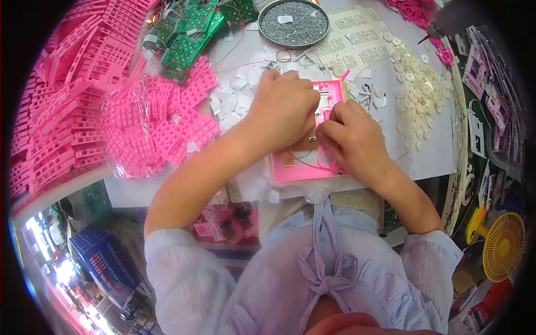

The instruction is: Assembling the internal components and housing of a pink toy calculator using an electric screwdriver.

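Observation:
A shallow pink plastic casing [298,174] lies on the white table in front of me, its open inside facing up. It holds a brown circuit board [301,146] and thin wires. My left hand [286,107] is closed over the casing's upper left part, fingers curled inward. On the right side, my right hand [356,137] has its thumb and fingers pinched together over the casing's middle. Whatever sits between those fingertips is hidden. Both hands nearly meet above the casing and cover much of its inside.
Pink keypad grids [187,131] and stacked pink frames [56,128] fill the left. Green circuit boards [192,36] lie behind. A round tin of screws [294,23] stands at the back. White paper bits [229,103] and cream discs [421,84] are scattered around. A yellow fan [504,247] is lower right.

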`<state>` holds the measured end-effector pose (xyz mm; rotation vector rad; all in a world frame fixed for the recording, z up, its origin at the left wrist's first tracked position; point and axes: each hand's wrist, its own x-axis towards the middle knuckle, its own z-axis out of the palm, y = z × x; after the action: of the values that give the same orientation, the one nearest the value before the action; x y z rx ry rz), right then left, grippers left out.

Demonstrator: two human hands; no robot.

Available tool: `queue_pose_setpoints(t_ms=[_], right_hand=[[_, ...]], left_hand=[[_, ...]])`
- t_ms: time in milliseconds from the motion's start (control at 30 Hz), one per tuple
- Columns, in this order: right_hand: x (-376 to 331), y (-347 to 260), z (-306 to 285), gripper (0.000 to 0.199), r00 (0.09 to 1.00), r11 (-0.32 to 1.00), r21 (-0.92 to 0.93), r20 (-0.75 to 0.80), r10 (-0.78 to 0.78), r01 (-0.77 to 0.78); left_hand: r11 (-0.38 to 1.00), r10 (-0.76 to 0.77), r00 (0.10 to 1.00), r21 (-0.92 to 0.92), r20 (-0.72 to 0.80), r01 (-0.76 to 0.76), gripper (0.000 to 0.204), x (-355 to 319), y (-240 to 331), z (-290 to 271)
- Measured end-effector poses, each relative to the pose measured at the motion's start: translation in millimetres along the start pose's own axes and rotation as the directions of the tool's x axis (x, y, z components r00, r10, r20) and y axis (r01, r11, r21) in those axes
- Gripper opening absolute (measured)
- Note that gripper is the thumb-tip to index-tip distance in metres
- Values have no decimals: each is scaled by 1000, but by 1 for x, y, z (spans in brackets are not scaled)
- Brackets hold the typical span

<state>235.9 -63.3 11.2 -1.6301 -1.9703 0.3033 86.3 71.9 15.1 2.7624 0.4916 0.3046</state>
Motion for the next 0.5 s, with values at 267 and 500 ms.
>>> queue_pose_setpoints(t_ms=[267, 500], right_hand=[[0, 3, 3, 12, 999, 1000, 3, 10, 31, -31], [26, -1, -17, 13, 926, 978, -142, 327, 189, -150]], left_hand=[[957, 25, 921, 256, 388, -134, 10, 26, 15, -5], [928, -267, 860, -126, 435, 352, 18, 36, -13, -24]])
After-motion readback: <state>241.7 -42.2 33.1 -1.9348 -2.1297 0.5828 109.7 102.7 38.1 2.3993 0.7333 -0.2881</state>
